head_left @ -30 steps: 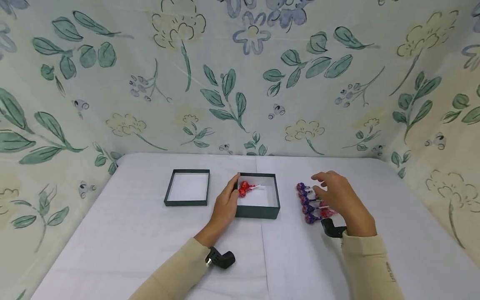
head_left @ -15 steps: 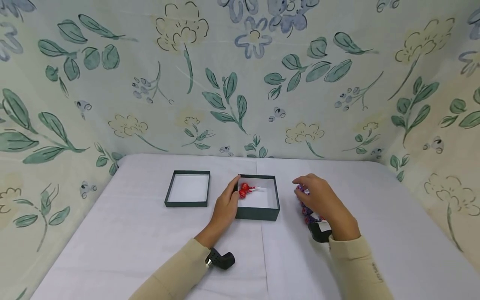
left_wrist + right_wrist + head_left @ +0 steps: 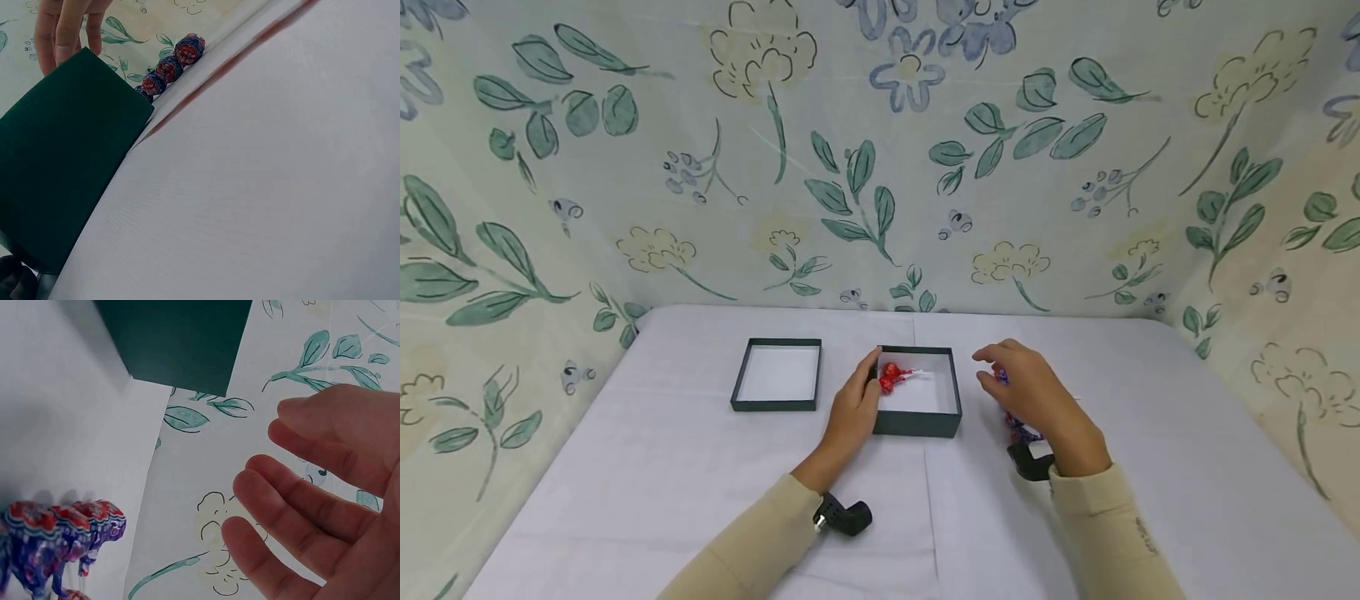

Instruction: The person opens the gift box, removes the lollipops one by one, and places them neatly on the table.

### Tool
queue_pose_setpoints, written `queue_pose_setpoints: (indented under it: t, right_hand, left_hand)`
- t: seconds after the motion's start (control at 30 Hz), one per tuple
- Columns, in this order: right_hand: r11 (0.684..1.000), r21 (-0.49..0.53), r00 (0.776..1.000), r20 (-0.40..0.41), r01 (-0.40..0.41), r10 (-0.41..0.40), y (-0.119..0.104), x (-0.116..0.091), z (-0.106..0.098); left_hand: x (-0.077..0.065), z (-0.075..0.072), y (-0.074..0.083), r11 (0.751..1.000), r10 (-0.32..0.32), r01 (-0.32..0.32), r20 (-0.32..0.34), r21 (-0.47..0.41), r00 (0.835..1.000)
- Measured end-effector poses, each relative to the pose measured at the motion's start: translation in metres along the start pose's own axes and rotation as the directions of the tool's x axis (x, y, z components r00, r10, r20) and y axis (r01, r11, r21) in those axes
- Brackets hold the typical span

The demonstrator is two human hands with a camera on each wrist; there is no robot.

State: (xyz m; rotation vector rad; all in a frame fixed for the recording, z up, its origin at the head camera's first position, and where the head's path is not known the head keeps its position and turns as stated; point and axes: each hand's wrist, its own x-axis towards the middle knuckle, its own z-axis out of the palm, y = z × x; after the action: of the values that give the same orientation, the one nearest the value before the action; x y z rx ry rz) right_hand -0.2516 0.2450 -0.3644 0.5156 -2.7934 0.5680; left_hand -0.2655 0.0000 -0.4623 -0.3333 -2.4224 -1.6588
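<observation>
My left hand (image 3: 850, 410) holds the left wall of an open dark green box (image 3: 917, 425); two red-wrapped lollipops (image 3: 889, 379) lie inside it, their white sticks pointing right. To the right of the box, my right hand (image 3: 1033, 400) hovers over a row of purple-and-red lollipops (image 3: 1024, 433), hiding most of them in the head view. In the right wrist view, the right hand's fingers (image 3: 294, 519) are loosely bent with nothing between them, apart from the lollipops (image 3: 94, 519) at lower left. The left wrist view mainly shows the box's green outer wall (image 3: 69, 156).
A shallow, dark-green-edged box lid (image 3: 775, 375) with a white inside lies left of the box. A white cloth (image 3: 625, 483) covers the table. Floral fabric (image 3: 880, 167) hangs behind and at both sides.
My right hand has moved left across the lollipop row toward the box, covering more of the row. The left hand, the box and the red lollipops stay in place.
</observation>
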Motion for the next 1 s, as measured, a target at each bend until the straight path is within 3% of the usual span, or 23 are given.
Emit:
queue_pose_setpoints:
  t: [0.2,0.63,0.77,1.0]
  right_hand:
    - [0.999,0.028,0.999,0.009,0.031,-0.031,-0.011,0.010,0.000]
    - [0.996,0.090,0.999,0.045,-0.003,-0.001,-0.034,0.032,0.009]
    - [0.994,0.104,0.998,0.067,-0.027,0.020,-0.037,0.037,0.015]
    - [0.990,0.144,0.999,0.050,0.004,-0.011,-0.040,0.045,0.026]
  left_hand:
    - [0.001,-0.001,-0.001,1.000,0.008,-0.008,-0.010,-0.006,1.000]
    - [0.001,0.000,-0.001,1.000,-0.002,0.002,-0.007,-0.004,1.000]
    - [0.000,0.001,-0.001,1.000,0.005,-0.005,0.001,-0.012,1.000]
    - [-0.001,0.000,0.000,1.000,0.001,-0.001,0.005,-0.014,1.000]
